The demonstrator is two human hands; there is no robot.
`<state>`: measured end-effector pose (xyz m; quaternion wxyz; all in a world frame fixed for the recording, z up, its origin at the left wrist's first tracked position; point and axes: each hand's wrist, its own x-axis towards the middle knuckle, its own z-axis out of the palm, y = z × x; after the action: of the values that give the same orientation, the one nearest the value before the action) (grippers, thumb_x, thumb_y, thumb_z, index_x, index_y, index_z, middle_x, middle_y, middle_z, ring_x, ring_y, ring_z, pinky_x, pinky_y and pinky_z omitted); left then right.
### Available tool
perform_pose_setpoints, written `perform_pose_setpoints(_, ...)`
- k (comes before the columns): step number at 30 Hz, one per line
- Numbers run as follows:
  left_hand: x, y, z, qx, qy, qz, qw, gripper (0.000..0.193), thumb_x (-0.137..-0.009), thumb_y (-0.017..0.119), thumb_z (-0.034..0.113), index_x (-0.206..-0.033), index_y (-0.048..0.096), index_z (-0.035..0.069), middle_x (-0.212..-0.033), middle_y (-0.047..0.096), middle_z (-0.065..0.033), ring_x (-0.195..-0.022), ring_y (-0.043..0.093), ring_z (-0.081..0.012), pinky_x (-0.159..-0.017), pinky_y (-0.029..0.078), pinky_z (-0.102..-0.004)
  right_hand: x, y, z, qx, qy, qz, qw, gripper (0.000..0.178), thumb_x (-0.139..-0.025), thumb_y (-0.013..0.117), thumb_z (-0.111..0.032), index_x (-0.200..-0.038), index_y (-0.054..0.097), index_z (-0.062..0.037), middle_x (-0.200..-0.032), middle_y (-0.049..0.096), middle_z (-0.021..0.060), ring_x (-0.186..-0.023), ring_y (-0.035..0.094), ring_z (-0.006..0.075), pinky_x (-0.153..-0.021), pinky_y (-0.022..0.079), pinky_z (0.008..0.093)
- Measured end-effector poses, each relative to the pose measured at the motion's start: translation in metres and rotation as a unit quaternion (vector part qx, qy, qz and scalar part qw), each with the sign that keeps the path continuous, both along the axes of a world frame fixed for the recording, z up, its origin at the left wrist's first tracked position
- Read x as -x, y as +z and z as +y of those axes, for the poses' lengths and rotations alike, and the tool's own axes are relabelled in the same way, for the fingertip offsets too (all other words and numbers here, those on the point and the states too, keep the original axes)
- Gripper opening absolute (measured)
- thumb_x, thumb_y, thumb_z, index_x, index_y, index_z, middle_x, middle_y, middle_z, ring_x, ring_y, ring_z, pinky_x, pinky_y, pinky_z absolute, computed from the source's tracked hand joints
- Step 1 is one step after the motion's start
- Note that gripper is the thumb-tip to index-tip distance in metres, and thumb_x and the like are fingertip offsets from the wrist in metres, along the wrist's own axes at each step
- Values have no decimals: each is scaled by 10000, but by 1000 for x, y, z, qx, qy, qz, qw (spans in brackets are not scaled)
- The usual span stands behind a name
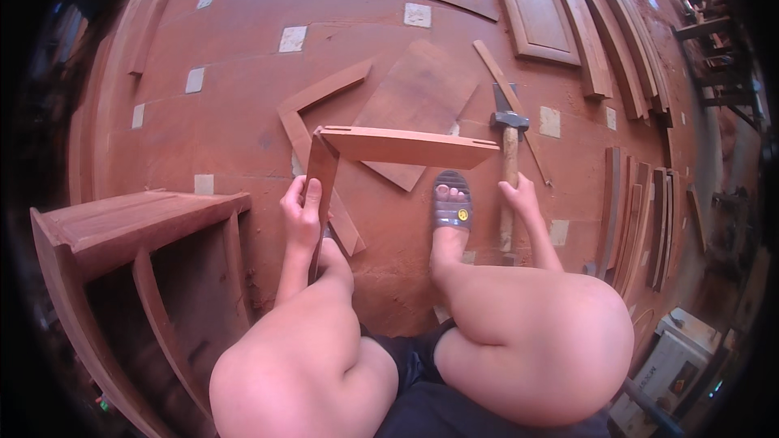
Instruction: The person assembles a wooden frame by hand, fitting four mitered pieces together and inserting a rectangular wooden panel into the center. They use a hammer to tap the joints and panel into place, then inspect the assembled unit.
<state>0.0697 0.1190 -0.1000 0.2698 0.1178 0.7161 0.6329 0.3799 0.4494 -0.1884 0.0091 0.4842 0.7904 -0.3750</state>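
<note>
My left hand (302, 215) is closed around the upright arm of an L-shaped wooden frame piece (414, 147), two boards meeting at a corner. The other board reaches to the right, with slots showing in its edge near each end. My right hand (523, 199) grips the wooden handle of a hammer (510, 150), its metal head up and just beyond the free end of that board. Head and board look apart. A flat wooden panel (418, 85) lies on the floor behind the frame piece, beside another L-shaped frame (296, 118).
A thin wooden strip (487, 61) lies behind the hammer. Long boards (621, 24) and a framed panel (540, 16) lie at the far right, with several short boards (637, 219) nearer. A wooden cabinet-like frame (146, 211) stands at my left. My sandalled foot (452, 203) is below the board.
</note>
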Motion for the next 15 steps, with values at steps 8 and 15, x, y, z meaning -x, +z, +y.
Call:
perform_pose_setpoints(8, 1, 2, -6, -4, -22, 33, 999, 394, -1023, 552, 421, -979, 586, 31, -676, 573, -4, -526, 544, -82, -475, 453, -228, 74, 118, -20, -114, 78, -101, 985, 313, -868, 663, -310, -987, 667, -21, -908, 712, 200, -881, 709, 363, -782, 559, 451)
perform_pose_setpoints(15, -5, 12, 6, 55, -84, 178, 979, 411, -951, 677, 403, -987, 634, -4, -702, 620, -53, -606, 571, -127, -564, 454, -284, 156, 223, -47, -156, 336, 151, 916, 402, -964, 591, -403, -1028, 579, -7, -911, 681, 215, -845, 658, 398, -739, 520, 482)
